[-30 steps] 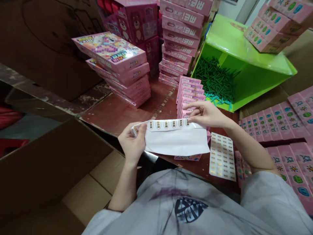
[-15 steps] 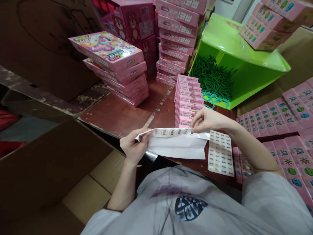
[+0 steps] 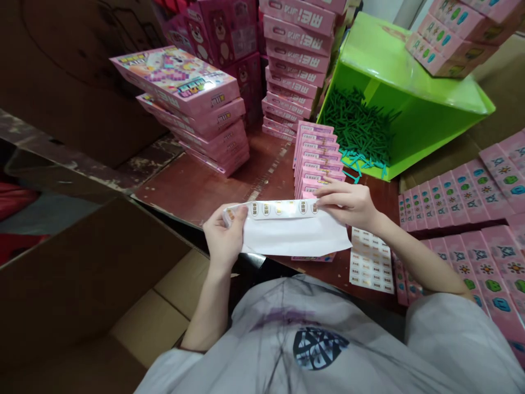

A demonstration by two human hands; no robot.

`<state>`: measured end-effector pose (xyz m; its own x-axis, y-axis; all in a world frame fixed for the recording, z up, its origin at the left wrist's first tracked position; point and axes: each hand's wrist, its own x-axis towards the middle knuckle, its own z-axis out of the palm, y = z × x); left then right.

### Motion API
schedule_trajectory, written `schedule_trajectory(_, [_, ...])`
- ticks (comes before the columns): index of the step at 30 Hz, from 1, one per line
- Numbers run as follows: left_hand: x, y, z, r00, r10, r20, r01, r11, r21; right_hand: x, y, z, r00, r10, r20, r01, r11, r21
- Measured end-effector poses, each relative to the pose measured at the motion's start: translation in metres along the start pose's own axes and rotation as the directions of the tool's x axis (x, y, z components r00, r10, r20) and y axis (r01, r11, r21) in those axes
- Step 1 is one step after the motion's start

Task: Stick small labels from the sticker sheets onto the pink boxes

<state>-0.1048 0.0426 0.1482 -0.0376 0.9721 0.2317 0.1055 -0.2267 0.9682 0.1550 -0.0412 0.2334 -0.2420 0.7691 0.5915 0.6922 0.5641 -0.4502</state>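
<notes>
A white sticker sheet (image 3: 293, 232) with a row of round gold-printed labels along its folded upper edge is stretched between my hands. My left hand (image 3: 225, 235) grips its left end, thumb on top. At the upper right end, my right hand (image 3: 348, 203) has its fingertips closed on the sheet's edge. Behind it stands a row of slim pink boxes (image 3: 318, 156) with barcodes. A second sticker sheet (image 3: 371, 260) lies flat on the table below my right wrist. Part of a pink box (image 3: 314, 258) shows under the held sheet.
Stacked pink boxes (image 3: 213, 117) stand at the left of the brown table (image 3: 176, 189), with a taller stack (image 3: 295, 65) behind. A green bin (image 3: 435, 120) holds dark green sticks (image 3: 356, 117). More pink boxes (image 3: 463, 191) fill the right side. An open cardboard box (image 3: 82, 284) is at lower left.
The held sheet's folded edge has risen slightly and its labels face up more. My right hand has turned flatter over the edge. A pink box edge now shows beneath the sheet.
</notes>
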Motion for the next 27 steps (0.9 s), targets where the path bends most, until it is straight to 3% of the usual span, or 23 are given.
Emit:
schedule_trajectory(2, [0.002, -0.004, 0.0, 0.998, -0.051, 0.023, 0.052, 0.998, -0.026, 0.001, 0.002, 0.001, 1.0, 0.001, -0.006, 0.0, 0.998, 0.067])
schedule_trajectory(6, [0.002, -0.005, -0.001, 0.999, -0.05, 0.016, 0.049, 0.999, 0.004, 0.011, 0.001, 0.001, 0.952, 0.283, -0.117, -0.238, 0.924, 0.299])
schedule_trajectory(8, [0.001, -0.003, -0.001, 0.999, -0.028, 0.019, 0.028, 0.999, 0.024, 0.015, 0.0, 0.002, 0.939, 0.34, -0.057, -0.307, 0.9, 0.31])
schedule_trajectory(13, [-0.001, 0.004, 0.0, 1.0, 0.029, 0.011, -0.029, 0.999, 0.033, 0.017, -0.005, 0.012, 0.927, 0.332, 0.177, -0.374, 0.865, 0.336])
schedule_trajectory(27, [-0.006, 0.008, 0.003, 0.996, 0.08, 0.03, -0.08, 0.997, 0.022, 0.016, -0.003, 0.013, 0.892, 0.353, 0.282, -0.436, 0.835, 0.336])
